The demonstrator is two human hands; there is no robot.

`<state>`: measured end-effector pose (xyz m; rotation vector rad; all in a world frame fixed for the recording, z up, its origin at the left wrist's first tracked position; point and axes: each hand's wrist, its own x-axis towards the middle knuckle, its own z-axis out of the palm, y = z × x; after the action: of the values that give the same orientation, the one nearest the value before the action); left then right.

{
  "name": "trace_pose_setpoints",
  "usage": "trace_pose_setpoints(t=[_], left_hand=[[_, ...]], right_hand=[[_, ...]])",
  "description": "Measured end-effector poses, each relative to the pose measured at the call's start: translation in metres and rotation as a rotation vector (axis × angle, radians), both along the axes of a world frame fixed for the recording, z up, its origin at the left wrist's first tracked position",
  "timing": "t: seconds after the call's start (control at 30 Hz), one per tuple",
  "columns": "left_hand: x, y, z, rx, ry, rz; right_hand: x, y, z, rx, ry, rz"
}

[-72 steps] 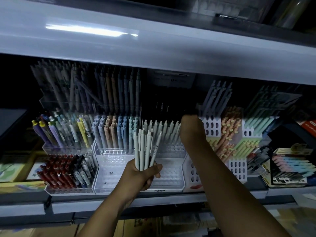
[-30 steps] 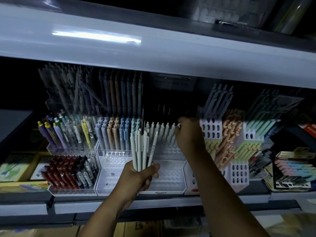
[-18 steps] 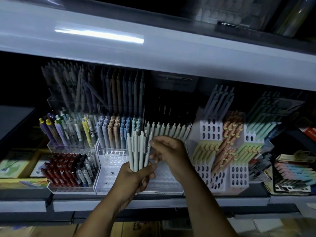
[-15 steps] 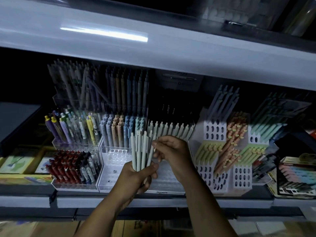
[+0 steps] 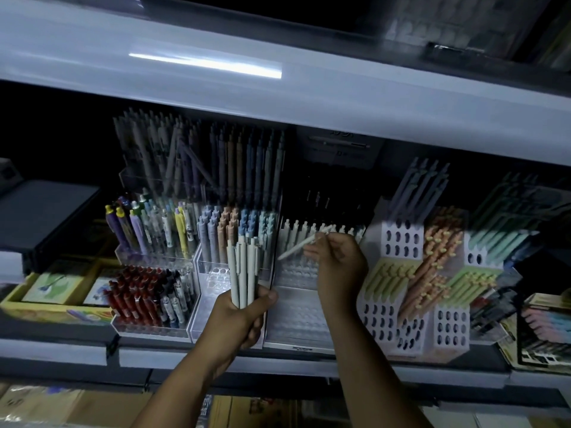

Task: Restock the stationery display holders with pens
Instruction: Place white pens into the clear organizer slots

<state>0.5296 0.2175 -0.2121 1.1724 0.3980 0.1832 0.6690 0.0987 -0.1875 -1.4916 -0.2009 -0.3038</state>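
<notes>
Left hand (image 5: 239,316) grips a bunch of pale pens (image 5: 242,273) upright, in front of the clear holder (image 5: 296,316). Right hand (image 5: 338,264) pinches one pen (image 5: 298,247), slanted just above the holder's far row of pens (image 5: 318,230).

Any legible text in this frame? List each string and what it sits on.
None is legible.
Dark box at the back: pale print, too blurred.
Clear pen holder, front lip: small dark label, too small.
Cardboard box under the shelf: dark marks, blurred.
Bundle of pens in the left hand, single pen in the right hand: no print legible.
</notes>
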Motion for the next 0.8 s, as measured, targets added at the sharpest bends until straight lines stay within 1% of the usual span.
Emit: trace_pose_setpoints(t=[0.13, 0.3, 0.4, 0.6, 0.7, 0.8], left_hand=[[-0.005, 0.005, 0.004, -0.018, -0.046, -0.042], [-0.01, 0.011, 0.004, -0.087, -0.041, -0.066], [-0.011, 0.012, 0.002, -0.117, -0.055, -0.09], [-0.013, 0.017, 0.003, -0.099, -0.111, -0.166], [-0.014, 0.017, 0.005, -0.083, -0.125, -0.226], [-0.014, 0.016, 0.005, -0.087, -0.125, -0.236]], right_hand=[[0.006, 0.013, -0.01, -0.168, -0.122, 0.005], [0.016, 0.018, -0.016, -0.379, -0.261, -0.025], [0.025, 0.018, -0.015, -0.452, -0.283, -0.014], [0.027, 0.027, -0.017, -0.623, -0.351, -0.004], [0.029, 0.034, -0.019, -0.702, -0.338, -0.007], [0.031, 0.039, -0.016, -0.777, -0.303, -0.013]])
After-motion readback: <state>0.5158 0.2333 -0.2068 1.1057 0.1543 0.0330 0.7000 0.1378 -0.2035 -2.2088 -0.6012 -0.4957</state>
